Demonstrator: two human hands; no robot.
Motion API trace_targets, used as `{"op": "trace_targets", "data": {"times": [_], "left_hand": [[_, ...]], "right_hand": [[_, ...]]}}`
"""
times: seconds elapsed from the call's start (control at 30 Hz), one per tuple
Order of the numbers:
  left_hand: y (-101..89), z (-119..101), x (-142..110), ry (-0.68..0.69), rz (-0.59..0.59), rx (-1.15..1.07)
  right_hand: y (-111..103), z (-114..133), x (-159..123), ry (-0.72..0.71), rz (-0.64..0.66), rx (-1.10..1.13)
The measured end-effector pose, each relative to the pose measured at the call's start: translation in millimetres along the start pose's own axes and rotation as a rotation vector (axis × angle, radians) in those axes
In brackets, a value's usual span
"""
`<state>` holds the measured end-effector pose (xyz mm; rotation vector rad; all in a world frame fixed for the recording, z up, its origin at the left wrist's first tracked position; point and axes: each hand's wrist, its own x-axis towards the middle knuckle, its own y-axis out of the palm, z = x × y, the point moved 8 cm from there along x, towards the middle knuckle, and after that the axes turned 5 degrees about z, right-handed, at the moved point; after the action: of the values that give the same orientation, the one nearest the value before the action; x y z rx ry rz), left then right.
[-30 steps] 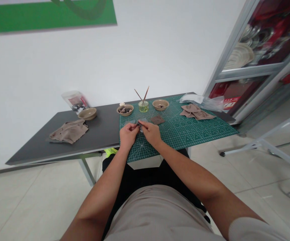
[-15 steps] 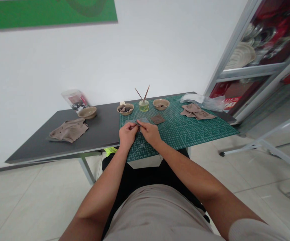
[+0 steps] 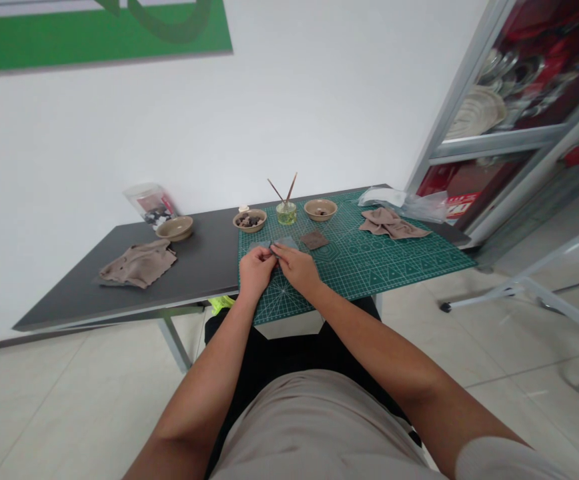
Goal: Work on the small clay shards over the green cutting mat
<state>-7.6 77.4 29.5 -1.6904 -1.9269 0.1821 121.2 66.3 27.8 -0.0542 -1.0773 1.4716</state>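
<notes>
- Your left hand [image 3: 256, 272] and right hand [image 3: 298, 267] sit close together above the green cutting mat [image 3: 369, 267], both grips closed, fingertips meeting on a small dark piece [image 3: 272, 248] too small to identify.
- A grey translucent sheet [image 3: 286, 243] lies on the mat just beside your right fingertips.
- A brown square [image 3: 314, 240] lies just beyond it.
- Farther on, a bowl of dark pebbles [image 3: 249, 220], a glass jar of yellow-green liquid [image 3: 286, 215] holding two thin sticks [image 3: 283, 190], and a second bowl [image 3: 320, 210] stand in a row.
- A tan cloth [image 3: 393, 223] lies on the mat's far right.
- Left of the mat, another tan cloth [image 3: 138, 263] and a third bowl [image 3: 174, 229] rest on the grey surface [image 3: 199, 267].
</notes>
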Motion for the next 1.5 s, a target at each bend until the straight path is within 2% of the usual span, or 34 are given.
{"op": "trace_targets", "data": {"times": [0.13,0.4,0.67,0.77,0.87,1.0,1.1,1.3,1.5], "left_hand": [[-0.1,-0.8,0.8,-0.005,0.012,-0.032],[4.8,8.9,0.7,0.016,0.000,-0.182],[3.4,7.6,-2.2,0.092,-0.060,-0.147],[3.0,9.1,-2.1,0.070,-0.075,-0.179],[4.8,9.5,-1.5,0.018,-0.041,-0.206],[2.0,-1.5,-2.2,0.044,-0.026,-0.026],[0.0,-4.3,-2.6,0.044,-0.035,0.030],[0.1,-0.7,-2.7,0.034,-0.033,-0.025],[1.4,2.4,-3.6,0.042,-0.037,-0.090]], "right_hand": [[1.0,1.9,-1.1,0.002,0.019,-0.030],[-9.6,-8.4,1.2,0.082,-0.064,0.109],[-11.6,-18.4,2.6,0.163,-0.087,0.243],[-12.4,-21.5,2.6,0.169,-0.110,0.277],[-13.4,-20.7,1.6,0.156,-0.128,0.258],[-8.8,-7.3,1.2,0.036,-0.062,0.187],[-5.1,-1.4,0.4,0.005,-0.014,0.130],[-6.1,-2.1,0.8,0.031,-0.031,0.090],[-10.1,-11.8,0.8,0.115,-0.070,0.160]]}}
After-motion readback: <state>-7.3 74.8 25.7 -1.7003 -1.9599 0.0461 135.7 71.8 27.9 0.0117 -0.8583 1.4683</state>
